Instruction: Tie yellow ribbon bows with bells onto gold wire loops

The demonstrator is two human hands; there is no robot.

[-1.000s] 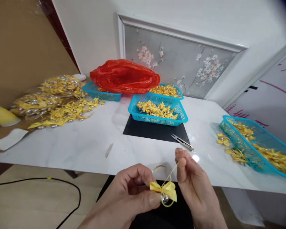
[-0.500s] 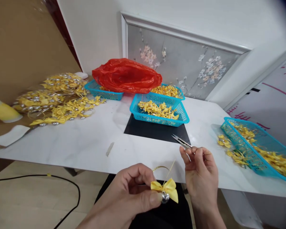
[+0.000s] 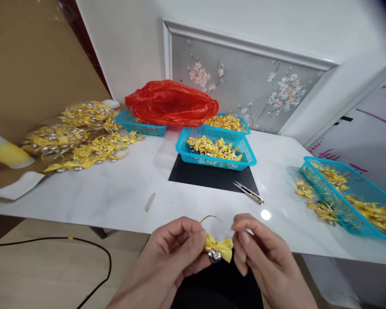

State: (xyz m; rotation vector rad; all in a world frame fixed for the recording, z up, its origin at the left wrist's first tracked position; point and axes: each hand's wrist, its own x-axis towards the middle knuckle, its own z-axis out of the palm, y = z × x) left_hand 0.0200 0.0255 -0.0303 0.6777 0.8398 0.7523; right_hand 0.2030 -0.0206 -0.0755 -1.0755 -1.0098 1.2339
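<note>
While the left hand [image 3: 176, 253] fingers pinch a satiny yellow bow [image 3: 219, 247] with round silver bell [image 3: 215, 256], right hand [image 3: 260, 257] fingers curl beside it.

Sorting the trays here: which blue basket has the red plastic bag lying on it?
The far-left blue basket, beside the loose bow pile: the red bag drapes over it. The other baskets show their bows uncovered.

From my feed the room is brightly and evenly lit. A small glare spot sits on the glossy white marble surface [image 3: 83, 193], with soft reflections below the turquoise plastic basket [image 3: 215, 150]. Shadows are faint. The top right corner darkens, straight edges bow outward, and my hands at the bottom look slightly soft.
</note>
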